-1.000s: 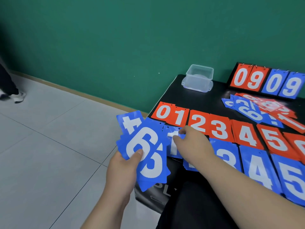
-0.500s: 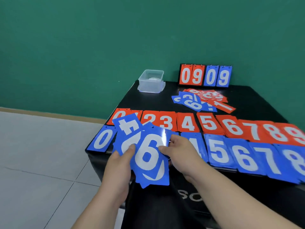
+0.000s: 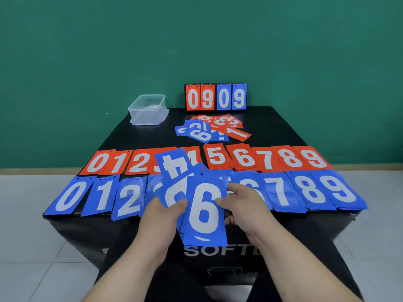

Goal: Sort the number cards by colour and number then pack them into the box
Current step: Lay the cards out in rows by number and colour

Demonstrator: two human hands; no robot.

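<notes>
A row of red number cards point(image 3: 218, 159) from 0 to 9 lies across the black table point(image 3: 139, 139), and a row of blue number cards point(image 3: 309, 190) lies in front of it. My left hand point(image 3: 162, 216) holds a fan of blue cards point(image 3: 174, 168) above the table's front edge, an upside-down 4 at the back. My right hand point(image 3: 242, 203) pinches the front blue 6 card point(image 3: 205, 214) of that fan by its right edge. A clear plastic box point(image 3: 148, 110) stands at the back left.
A loose heap of mixed red and blue cards point(image 3: 213, 128) lies behind the rows at the middle. A small scoreboard stand point(image 3: 216, 97) showing 09 09 stands at the table's far edge against the green wall. Grey tiled floor lies on both sides.
The view has swung right and now faces the whole table. My right hand has left the blue row and taken hold of the front 6 card in my left hand's fan.
</notes>
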